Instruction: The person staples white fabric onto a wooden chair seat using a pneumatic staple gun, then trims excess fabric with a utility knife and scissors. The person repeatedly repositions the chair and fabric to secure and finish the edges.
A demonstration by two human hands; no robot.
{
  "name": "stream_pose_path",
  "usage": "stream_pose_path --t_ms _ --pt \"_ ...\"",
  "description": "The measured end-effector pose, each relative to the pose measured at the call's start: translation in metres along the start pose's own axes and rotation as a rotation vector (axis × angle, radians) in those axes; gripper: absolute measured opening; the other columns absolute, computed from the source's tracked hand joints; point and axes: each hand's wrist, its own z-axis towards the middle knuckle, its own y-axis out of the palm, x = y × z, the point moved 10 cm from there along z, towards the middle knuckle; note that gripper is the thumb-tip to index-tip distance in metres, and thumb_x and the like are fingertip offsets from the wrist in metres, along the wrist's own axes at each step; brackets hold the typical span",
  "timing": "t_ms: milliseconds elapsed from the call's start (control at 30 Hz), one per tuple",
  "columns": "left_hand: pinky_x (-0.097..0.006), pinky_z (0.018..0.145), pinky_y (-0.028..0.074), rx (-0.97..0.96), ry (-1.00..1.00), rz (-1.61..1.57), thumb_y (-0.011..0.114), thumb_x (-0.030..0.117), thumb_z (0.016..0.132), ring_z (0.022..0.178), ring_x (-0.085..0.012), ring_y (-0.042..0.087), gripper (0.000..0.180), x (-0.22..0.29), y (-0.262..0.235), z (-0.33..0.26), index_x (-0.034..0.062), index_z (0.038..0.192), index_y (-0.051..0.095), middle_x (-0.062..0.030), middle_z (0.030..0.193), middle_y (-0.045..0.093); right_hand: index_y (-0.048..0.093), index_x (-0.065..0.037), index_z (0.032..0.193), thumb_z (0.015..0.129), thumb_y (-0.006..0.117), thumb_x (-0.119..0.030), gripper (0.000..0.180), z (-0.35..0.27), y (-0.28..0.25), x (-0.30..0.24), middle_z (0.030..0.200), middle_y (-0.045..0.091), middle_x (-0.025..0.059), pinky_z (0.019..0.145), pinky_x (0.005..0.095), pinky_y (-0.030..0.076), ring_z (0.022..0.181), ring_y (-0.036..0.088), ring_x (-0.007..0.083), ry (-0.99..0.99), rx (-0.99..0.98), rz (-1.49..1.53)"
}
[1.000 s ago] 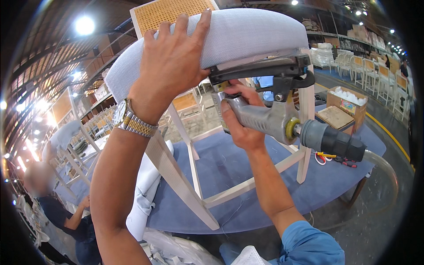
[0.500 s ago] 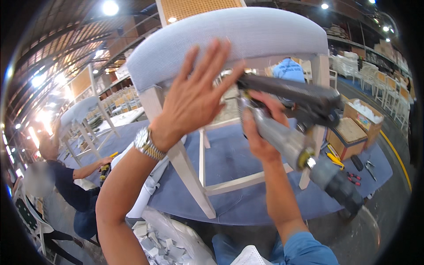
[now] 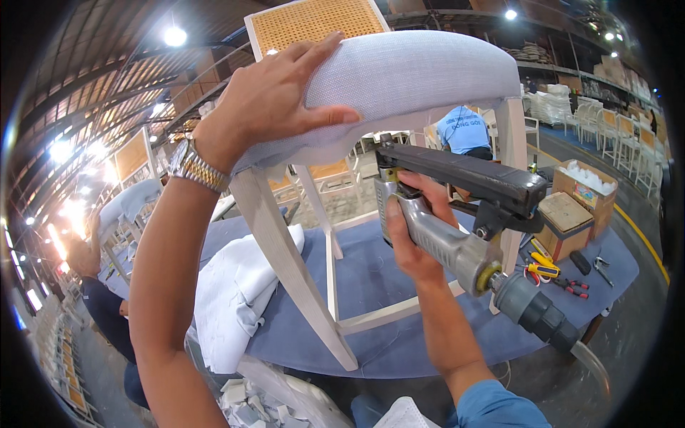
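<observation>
A chair with a light grey-blue upholstered seat [image 3: 421, 68], a woven cane back [image 3: 314, 32] and pale wooden legs [image 3: 285, 257] stands on a blue-covered table [image 3: 371, 285]. My left hand [image 3: 275, 96] rests on the seat's left part, fingers along its top and thumb stretched across the front. Loose fabric hangs in waves under that edge. In my right hand [image 3: 414, 228] is a pneumatic staple gun [image 3: 457, 232], gripped round its grey metal body, with an air hose [image 3: 594, 367] at its lower end. Its nose [image 3: 385, 146] lies below the seat edge, apart from it.
Folded pale fabric [image 3: 239, 285] lies beside the chair's left leg. At right are cardboard boxes [image 3: 567, 221], pliers [image 3: 571, 287] and yellow-handled tools [image 3: 544, 264]. A bag of scraps [image 3: 264, 406] sits below. One person [image 3: 107, 307] works at left, another [image 3: 464, 132] beyond the chair.
My left hand has moved left and up, from the seat's front face onto its left top. The staple gun stays in my right hand, slightly lower. The person at left has shifted.
</observation>
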Motion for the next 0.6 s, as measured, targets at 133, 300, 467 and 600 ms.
stream_pose_path --t_ms 133,300,467,600 --pt "-0.048 0.092 0.056 0.087 -0.003 0.11 0.071 0.076 0.074 0.113 -0.0406 0.066 0.109 0.013 -0.005 -0.011 0.0181 0.159 0.034 -0.0217 0.14 0.056 0.066 -0.002 0.122 0.091 0.073 -0.019 0.036 0.004 0.019 0.0 0.104 0.071 0.0093 0.076 0.0316 0.052 0.085 0.065 0.0171 -0.02 0.0 -0.009" --pt "-0.053 0.094 0.051 0.198 -0.003 0.183 0.081 0.063 0.07 0.115 -0.0413 0.063 0.105 0.025 -0.008 -0.019 0.0209 0.156 0.038 -0.0213 0.138 0.056 0.065 -0.002 0.122 0.091 0.073 -0.018 0.036 0.006 0.032 0.002 0.104 0.07 0.0095 0.077 0.0317 0.052 0.086 0.065 0.0173 -0.028 -0.005 -0.025" --pt "-0.054 0.1 0.046 0.155 -0.075 0.193 0.09 0.048 0.066 0.124 -0.0421 0.056 0.115 0.025 0.0 -0.023 0.0233 0.16 0.03 -0.0212 0.144 0.05 0.065 -0.002 0.122 0.091 0.073 -0.017 0.036 0.011 0.036 0.004 0.105 0.07 0.0097 0.077 0.0318 0.052 0.087 0.065 0.0174 -0.03 -0.018 -0.049" --pt "-0.054 0.101 0.045 0.182 -0.083 0.175 0.091 0.043 0.066 0.125 -0.0427 0.055 0.115 0.025 0.0 -0.024 0.0248 0.16 0.029 -0.0217 0.145 0.049 0.065 -0.002 0.122 0.091 0.072 -0.016 0.035 0.014 0.04 0.005 0.106 0.07 0.0099 0.078 0.0319 0.052 0.087 0.064 0.0176 -0.027 -0.027 -0.059"
